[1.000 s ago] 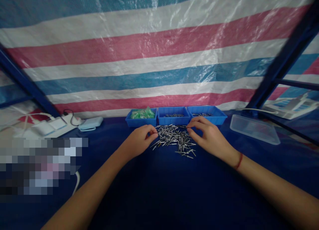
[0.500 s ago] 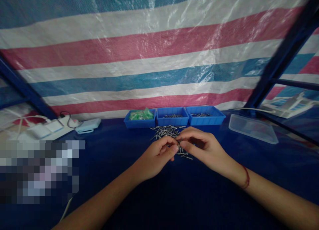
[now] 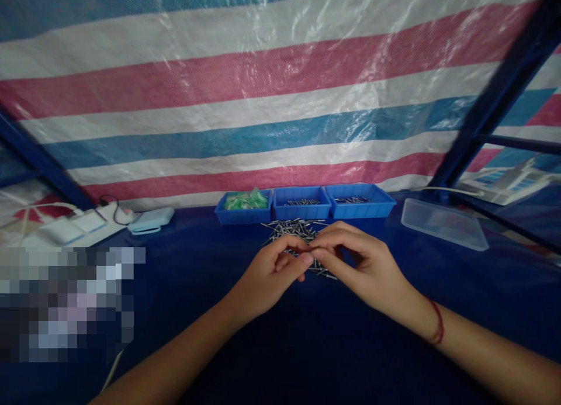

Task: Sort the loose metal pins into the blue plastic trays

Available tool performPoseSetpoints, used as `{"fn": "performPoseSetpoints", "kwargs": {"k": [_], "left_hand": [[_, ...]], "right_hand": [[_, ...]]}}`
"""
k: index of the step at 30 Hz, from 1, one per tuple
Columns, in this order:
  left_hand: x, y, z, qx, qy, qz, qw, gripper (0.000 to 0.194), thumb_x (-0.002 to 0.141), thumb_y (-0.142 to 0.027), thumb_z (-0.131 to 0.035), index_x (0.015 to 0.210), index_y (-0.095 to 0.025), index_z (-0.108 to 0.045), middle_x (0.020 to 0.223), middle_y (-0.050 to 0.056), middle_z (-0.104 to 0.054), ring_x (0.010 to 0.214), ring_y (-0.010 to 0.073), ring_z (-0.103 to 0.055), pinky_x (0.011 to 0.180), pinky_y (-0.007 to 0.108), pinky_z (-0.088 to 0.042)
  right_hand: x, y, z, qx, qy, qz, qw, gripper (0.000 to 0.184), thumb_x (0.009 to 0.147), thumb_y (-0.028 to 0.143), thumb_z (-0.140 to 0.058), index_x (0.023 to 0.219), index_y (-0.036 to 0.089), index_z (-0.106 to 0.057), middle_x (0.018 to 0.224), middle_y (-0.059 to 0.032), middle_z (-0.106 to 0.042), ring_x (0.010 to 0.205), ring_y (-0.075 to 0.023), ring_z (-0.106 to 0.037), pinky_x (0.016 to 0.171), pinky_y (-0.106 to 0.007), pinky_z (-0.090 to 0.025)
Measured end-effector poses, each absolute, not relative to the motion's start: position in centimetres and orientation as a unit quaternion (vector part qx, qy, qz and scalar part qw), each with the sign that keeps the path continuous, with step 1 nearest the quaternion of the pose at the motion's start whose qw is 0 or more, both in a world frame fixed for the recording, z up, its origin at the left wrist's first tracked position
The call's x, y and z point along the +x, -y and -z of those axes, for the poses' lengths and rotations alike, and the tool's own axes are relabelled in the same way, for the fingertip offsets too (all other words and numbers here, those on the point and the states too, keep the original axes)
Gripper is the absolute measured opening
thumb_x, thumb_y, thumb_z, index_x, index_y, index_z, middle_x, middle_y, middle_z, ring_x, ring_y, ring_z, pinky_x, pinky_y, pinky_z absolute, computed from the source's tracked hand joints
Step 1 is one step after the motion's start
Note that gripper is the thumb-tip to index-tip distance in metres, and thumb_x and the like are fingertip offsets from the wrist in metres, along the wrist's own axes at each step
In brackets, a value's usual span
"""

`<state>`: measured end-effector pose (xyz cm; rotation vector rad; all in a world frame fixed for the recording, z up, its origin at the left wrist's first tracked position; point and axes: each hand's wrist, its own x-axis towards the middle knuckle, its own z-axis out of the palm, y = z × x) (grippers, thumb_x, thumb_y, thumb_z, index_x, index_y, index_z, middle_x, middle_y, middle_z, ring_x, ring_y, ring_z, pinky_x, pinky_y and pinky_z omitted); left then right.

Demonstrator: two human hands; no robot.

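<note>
Where the left hand point(image 3: 274, 270) and right hand point(image 3: 368, 262) meet at the fingertips, over the near part of the metal pins point(image 3: 293, 227), each thumb and forefinger is drawn narrow; cannot tell whether a pin is pinched between them. Pins lie in a loose heap on the dark blue table point(image 3: 197, 241), just to the near side of the middle bin point(image 3: 301, 214), partly hidden by the fingers. Handling, judged by eye: light, stiff, smooth enough to slip or roll, not fragile; best hold likely a pinch at mid-shaft. More pins in the middle bin and right bin point(image 3: 363, 210); green wrapping point(image 3: 246, 201) in the left bin point(image 3: 241, 218). Surface: flat, slightly glossy. Room: striped sheet point(image 3: 263, 101) across the far side, blue metal frame point(image 3: 480, 116) left and right, power strip point(image 3: 90, 224) and pale blue case point(image 3: 151, 219) at left, clear plastic tray point(image 3: 445, 224) at right.
</note>
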<state>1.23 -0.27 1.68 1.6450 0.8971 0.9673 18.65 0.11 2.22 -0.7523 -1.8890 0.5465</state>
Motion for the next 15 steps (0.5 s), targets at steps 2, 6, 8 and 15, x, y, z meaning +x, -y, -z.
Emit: {"fn": "performPoseSetpoints", "kwargs": {"k": [2, 6, 8, 15], "left_hand": [[1.2, 0.33, -1.7, 0.677, -0.375, -0.405, 0.487, 0.014, 0.084, -0.03, -0.055, 0.087, -0.016, -0.055, 0.068, -0.002, -0.052, 0.06, 0.0098, -0.052, 0.057, 0.022, -0.039], [1.1, 0.29, -1.72, 0.673, -0.394, -0.419, 0.465, 0.014, 0.082, -0.031, -0.058, 0.085, -0.017, -0.054, 0.066, -0.004, -0.05, 0.055, 0.0081, -0.047, 0.052, 0.021, -0.034], [1.05, 0.22, -1.68, 0.675, -0.403, -0.431, 0.442, 0.014, 0.081, -0.03, -0.059, 0.084, -0.017, -0.054, 0.066, -0.004, -0.049, 0.055, 0.0077, -0.044, 0.051, 0.02, -0.032], [1.09, 0.36, -1.54, 0.681, -0.418, -0.462, 0.385, 0.014, 0.079, -0.029, -0.06, 0.083, -0.017, -0.054, 0.066, -0.005, -0.049, 0.056, 0.0079, -0.043, 0.052, 0.02, -0.031]], "right_hand": [[18.68, -0.02, -2.22, -0.314, 0.779, -0.217, 0.498, 0.009, 0.082, 0.022, -0.059, 0.087, 0.021, -0.066, 0.079, -0.0035, -0.062, 0.068, -0.0142, -0.057, 0.057, -0.029, -0.045], [18.7, 0.08, -2.19, -0.312, 0.781, -0.209, 0.499, 0.008, 0.083, 0.021, -0.059, 0.087, 0.021, -0.066, 0.079, -0.0034, -0.061, 0.068, -0.0139, -0.056, 0.056, -0.028, -0.044], [18.69, 0.04, -2.16, -0.312, 0.78, -0.209, 0.501, 0.008, 0.083, 0.021, -0.058, 0.087, 0.02, -0.065, 0.077, -0.0031, -0.06, 0.067, -0.0137, -0.055, 0.056, -0.028, -0.044], [18.7, -0.49, -1.88, -0.333, 0.78, -0.214, 0.485, 0.008, 0.084, 0.021, -0.056, 0.085, 0.019, -0.064, 0.077, -0.0032, -0.059, 0.066, -0.0129, -0.054, 0.057, -0.027, -0.044]]}}
